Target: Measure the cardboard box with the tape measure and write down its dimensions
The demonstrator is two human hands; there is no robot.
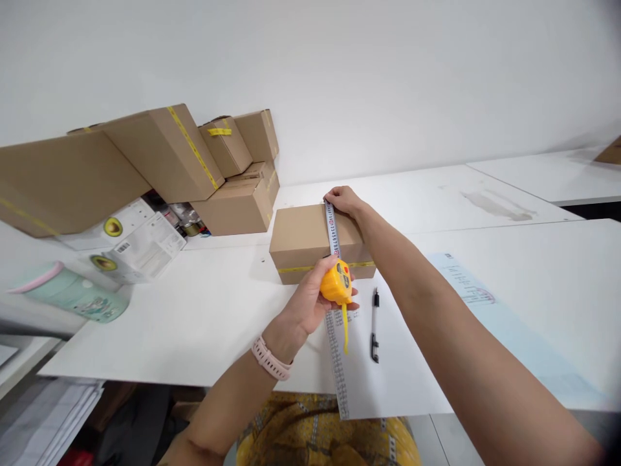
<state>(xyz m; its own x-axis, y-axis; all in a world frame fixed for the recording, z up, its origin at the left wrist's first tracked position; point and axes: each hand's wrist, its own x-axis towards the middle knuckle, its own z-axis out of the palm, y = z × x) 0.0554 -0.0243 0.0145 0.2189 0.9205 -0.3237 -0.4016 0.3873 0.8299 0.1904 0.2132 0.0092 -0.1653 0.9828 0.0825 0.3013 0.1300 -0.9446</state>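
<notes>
A closed cardboard box [301, 230] with a yellow tape strip along its side sits on the white table. My left hand [310, 304] grips a yellow tape measure [336, 283] at the box's near edge, a yellow strap hanging from its case. Its pulled-out blade [332, 230] lies across the top of the box. At the far edge, my right hand [344, 199] pinches the blade's end. Nearer me lie a spiral notebook [359, 388] and a black-capped pen [375, 327] on it.
Several cardboard boxes [233, 204] are stacked at the left against the wall. White cartons with avocado pictures [145, 239] and a mint-green tumbler [72, 291] stand before them. A light blue sheet [504, 323] lies at the right. The table's front edge [145, 380] runs close to me.
</notes>
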